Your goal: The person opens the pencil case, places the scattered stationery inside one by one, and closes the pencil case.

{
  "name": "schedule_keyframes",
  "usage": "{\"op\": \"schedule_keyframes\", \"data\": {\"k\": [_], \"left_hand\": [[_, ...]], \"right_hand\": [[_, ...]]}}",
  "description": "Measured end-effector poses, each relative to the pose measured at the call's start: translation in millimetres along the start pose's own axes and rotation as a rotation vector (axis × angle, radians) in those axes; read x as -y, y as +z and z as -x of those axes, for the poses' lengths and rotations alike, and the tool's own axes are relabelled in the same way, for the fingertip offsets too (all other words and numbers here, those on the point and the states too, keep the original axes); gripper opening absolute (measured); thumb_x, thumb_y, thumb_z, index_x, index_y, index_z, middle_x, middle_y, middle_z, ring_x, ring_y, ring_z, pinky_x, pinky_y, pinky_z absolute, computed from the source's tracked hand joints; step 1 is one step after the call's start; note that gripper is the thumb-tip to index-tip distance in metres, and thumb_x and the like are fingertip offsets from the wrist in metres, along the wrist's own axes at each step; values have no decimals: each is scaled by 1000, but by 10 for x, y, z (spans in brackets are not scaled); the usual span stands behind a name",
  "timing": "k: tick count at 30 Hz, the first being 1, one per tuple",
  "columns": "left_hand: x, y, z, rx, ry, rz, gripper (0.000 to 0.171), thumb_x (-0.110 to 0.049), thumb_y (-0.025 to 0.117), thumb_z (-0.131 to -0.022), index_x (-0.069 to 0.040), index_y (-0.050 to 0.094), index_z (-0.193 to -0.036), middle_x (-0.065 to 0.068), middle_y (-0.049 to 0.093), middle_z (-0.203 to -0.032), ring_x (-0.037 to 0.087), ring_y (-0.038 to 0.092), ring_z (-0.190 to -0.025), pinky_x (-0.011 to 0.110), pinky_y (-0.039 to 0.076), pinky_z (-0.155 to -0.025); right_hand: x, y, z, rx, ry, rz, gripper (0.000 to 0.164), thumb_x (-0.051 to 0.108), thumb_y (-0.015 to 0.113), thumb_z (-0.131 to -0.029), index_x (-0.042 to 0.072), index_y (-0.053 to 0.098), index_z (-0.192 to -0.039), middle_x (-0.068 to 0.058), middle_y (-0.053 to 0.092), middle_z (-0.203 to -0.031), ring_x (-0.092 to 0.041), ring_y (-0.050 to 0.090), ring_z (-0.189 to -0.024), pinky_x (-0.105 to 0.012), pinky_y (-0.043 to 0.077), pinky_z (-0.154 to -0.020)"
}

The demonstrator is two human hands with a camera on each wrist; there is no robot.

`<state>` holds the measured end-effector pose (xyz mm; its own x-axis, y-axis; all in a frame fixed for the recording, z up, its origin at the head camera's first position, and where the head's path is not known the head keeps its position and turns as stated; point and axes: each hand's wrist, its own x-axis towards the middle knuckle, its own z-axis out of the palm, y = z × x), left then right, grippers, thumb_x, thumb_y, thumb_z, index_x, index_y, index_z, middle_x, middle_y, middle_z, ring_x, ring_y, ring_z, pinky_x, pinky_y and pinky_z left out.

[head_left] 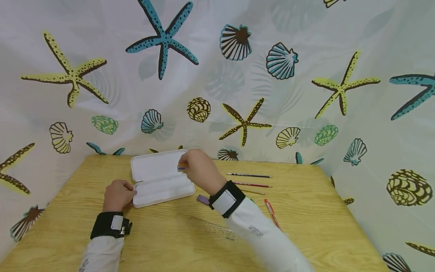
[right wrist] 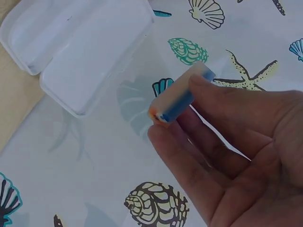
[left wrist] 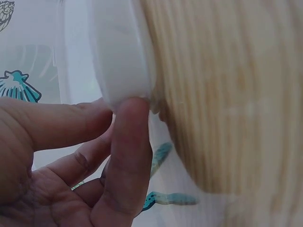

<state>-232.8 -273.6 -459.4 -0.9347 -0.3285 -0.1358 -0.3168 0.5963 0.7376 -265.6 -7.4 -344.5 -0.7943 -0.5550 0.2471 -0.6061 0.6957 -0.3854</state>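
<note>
An open white pencil case (head_left: 162,192) lies toward the back left of the wooden table, its lid (right wrist: 102,56) folded back. My left hand (head_left: 116,195) pinches the near left end of the case; in the left wrist view the thumb and a finger (left wrist: 130,156) meet at its end wall. Above the case's right side, my right hand (head_left: 203,170) holds a small block-shaped eraser (right wrist: 180,97) in white, blue and orange. Thumb and fingertips grip it along its sides, and the head view shows only its blue end past the fingers.
Right of the case lie a dark pencil (head_left: 249,175), a red pencil (head_left: 255,184) and a yellowish pencil (head_left: 256,192). A purple block (head_left: 202,199) is partly behind the right wrist. Nearer are a clear ruler (head_left: 212,227) and a red pen (head_left: 270,211). Patterned cloth (head_left: 210,87) hangs behind.
</note>
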Motion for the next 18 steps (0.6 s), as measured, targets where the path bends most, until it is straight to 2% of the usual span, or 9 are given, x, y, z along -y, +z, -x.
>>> {"op": "schedule_keyframes", "data": {"k": [9,10,18], "left_hand": [[40,26,-28,10,-9,5,19,-5,69,-93,11,64,-102,25,63,-92,21,63,-60,29,52,-52],[44,26,-35,9,-11,3,19,-5,69,-93,11,64,-102,25,63,-92,22,63,-60,29,52,-52],[44,15,-49,8,-19,-12,17,-6,69,-94,10,64,-100,24,62,-91,23,62,-62,29,51,-53]], "right_hand": [[-83,363,-89,61,7,83,9,3,79,-88,10,80,-95,1,74,-93,-13,68,-88,-24,53,-79],[-90,402,-96,67,10,93,9,3,79,-88,9,80,-95,0,75,-94,-14,69,-88,-24,55,-76],[-196,729,-142,122,27,148,13,-2,72,-90,7,79,-96,-2,75,-95,-15,69,-87,-25,55,-74]]}}
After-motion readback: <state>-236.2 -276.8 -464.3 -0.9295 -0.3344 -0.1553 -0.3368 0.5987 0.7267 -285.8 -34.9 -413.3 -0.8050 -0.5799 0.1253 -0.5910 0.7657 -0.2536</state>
